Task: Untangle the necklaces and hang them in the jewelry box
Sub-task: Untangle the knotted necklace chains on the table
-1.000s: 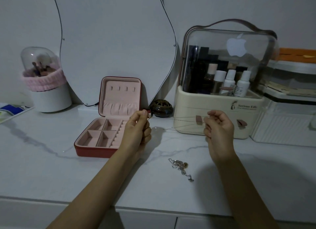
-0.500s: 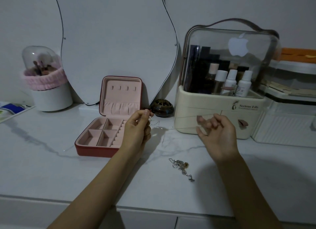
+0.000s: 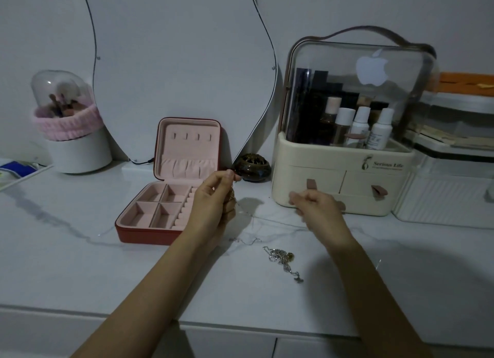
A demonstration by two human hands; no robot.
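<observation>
The jewelry box (image 3: pixel 145 234), red outside and pink inside, lies open on the marble counter with its lid upright; the row of hooks (image 3: pixel 191 137) in the lid is bare. My left hand (image 3: pixel 213 202) hovers by the box's right side and pinches one end of a thin necklace chain (image 3: pixel 250 218), which hangs down and trails loosely over the counter. My right hand (image 3: pixel 316 210) is to the right, blurred, fingers loosely extended to the left; I see nothing gripped in it. A small tangle of silver necklaces (image 3: pixel 280 256) lies nearer to me.
A cream cosmetic organizer (image 3: pixel 334 182) with a clear dome stands just behind my right hand. A dark round pot (image 3: pixel 252 166) sits by the box, a mirror (image 3: pixel 173 63) leans behind, a brush holder (image 3: pixel 77 154) stands far left, and white storage bins (image 3: pixel 449 197) far right.
The chain was stretched taut between both hands. My right hand let go and dropped lower, and the chain went slack onto the counter. My left hand kept its pinch.
</observation>
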